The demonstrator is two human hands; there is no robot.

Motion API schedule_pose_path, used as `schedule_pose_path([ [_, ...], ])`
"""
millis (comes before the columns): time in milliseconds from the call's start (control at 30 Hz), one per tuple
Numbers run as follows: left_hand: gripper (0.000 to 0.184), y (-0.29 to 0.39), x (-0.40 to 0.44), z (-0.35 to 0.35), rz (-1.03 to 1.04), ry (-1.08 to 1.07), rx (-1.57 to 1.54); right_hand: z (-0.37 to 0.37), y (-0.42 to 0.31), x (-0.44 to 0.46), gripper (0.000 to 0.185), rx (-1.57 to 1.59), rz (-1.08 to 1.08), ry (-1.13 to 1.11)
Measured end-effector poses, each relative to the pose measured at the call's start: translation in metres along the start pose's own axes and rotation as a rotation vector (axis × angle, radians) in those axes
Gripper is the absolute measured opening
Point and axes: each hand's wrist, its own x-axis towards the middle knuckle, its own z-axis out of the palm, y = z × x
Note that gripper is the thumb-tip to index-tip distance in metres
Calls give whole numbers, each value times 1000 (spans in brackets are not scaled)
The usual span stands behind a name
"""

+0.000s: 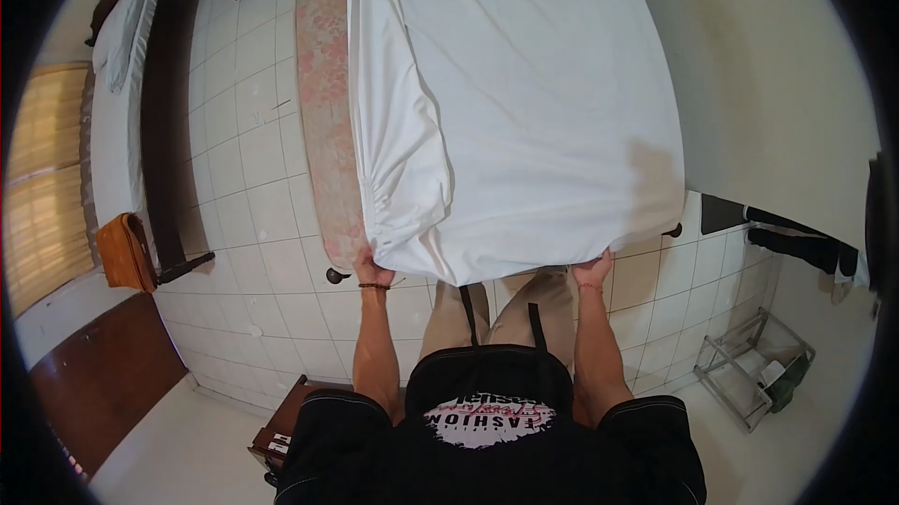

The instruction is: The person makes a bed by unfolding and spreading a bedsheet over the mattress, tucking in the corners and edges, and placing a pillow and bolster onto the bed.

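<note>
A white sheet (543, 111) covers the top of a mattress (325, 102), whose pink floral side shows along the left. Folds and gathered cloth run down the sheet's left part. My left hand (373, 269) grips the sheet at the near left corner, fingers partly hidden by the cloth. At the near edge, further right, my right hand (592, 269) is closed on the sheet, its fingertips tucked under the fabric. The sheet hangs over the near end between both hands.
Another bed (120, 130) stands at the left, with a brown bag (126, 252) at its near end. A small brown table (281, 421) is behind me on the left. A metal rack (749, 369) stands at the right. A wall (749, 65) borders the bed's right side.
</note>
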Motion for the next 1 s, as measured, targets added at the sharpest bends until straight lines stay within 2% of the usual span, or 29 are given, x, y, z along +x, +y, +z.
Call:
schedule_pose_path([
  [100,42,54,16,-46,-92,78,-69,7,37,-19,31,-66,17,91],
  [167,38,80,18,-65,36,312,204,-4,58,-17,27,-109,36,102],
  [200,38,87,16,-74,40,315,201,-9,70,-11,24,-144,43,106],
  [300,40,86,6,-99,53,715,252,-23,94,-8,26,-317,47,104],
  [333,40,80,4,-115,47,711,250,-30,96,-15,26,-415,34,114],
  [367,42,72,4,-133,8,733,210,-39,91,-18,34,-446,80,54],
  [433,48,62,6,-155,-95,807,173,-51,82,-26,37,-408,85,69],
  [500,48,59,-1,-121,-132,835,194,-51,71,-34,40,-374,96,85],
  [533,47,56,-5,-108,-162,869,219,-42,63,-42,43,-288,122,171],
  [600,48,61,6,-131,-143,800,228,-33,53,-41,47,-198,138,253],
  [667,49,65,12,-121,-100,791,238,-30,38,-34,50,-145,306,31],
  [700,44,67,16,-121,-90,683,189,-26,34,-29,50,-128,283,33],
  [733,45,66,20,-126,-77,703,232,-20,31,-26,49,-104,286,34],
  [800,49,65,19,-126,-115,581,269,-13,16,-17,49,-60,261,37],
  [867,52,59,16,-121,-91,467,279,-11,2,4,46,59,118,199],
  [933,54,58,17,-127,-53,526,385,-21,-23,37,45,90,50,282],
  [967,54,59,14,-132,-58,514,394,-30,-37,53,44,101,1,364],
  [1000,54,60,15,-135,-70,472,367,-36,-53,68,44,110,-3,356],
])
